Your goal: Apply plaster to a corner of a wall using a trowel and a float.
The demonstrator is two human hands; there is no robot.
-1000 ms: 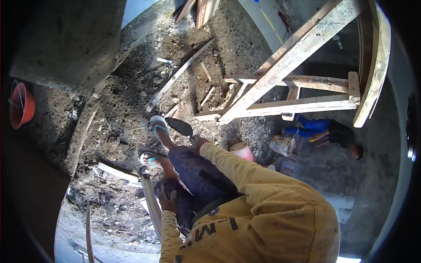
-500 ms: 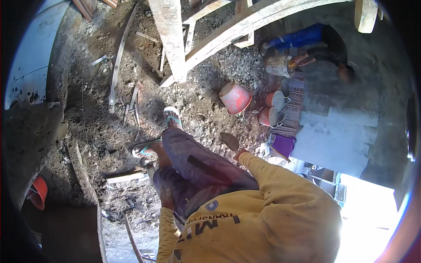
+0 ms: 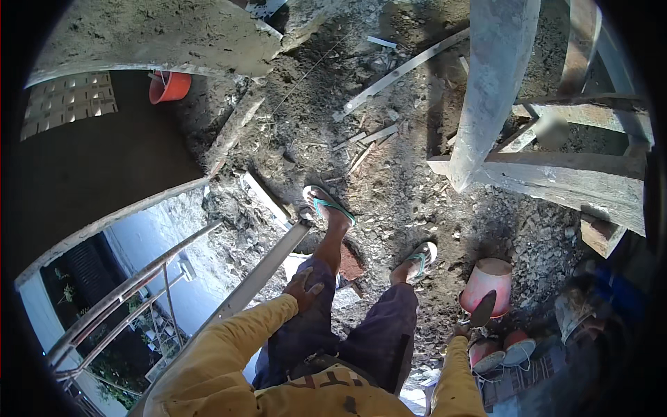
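Note:
My left hand (image 3: 303, 288) rests with spread fingers on my trouser-covered left leg, beside a long pale straightedge bar (image 3: 267, 267) that leans along that leg. My right hand (image 3: 458, 333) grips a trowel (image 3: 482, 309) by its handle, the dark blade over an upturned faded pink bucket (image 3: 486, 276). Two smaller buckets (image 3: 486, 358) lie just right of that hand. My sandalled feet stand apart on rubble-strewn soil.
A timber frame (image 3: 492, 83) stands at right. Wood strips (image 3: 399, 69) lie ahead. A red bucket (image 3: 170, 89) is by a concrete slab (image 3: 149, 35) at upper left. A metal railing (image 3: 142, 288) is at lower left. Someone in blue (image 3: 611, 295) is partly visible at right.
My view and body have swung round, so my legs now point up the frame. My right hand, still holding the trowel, has come beside the pink bucket in view.

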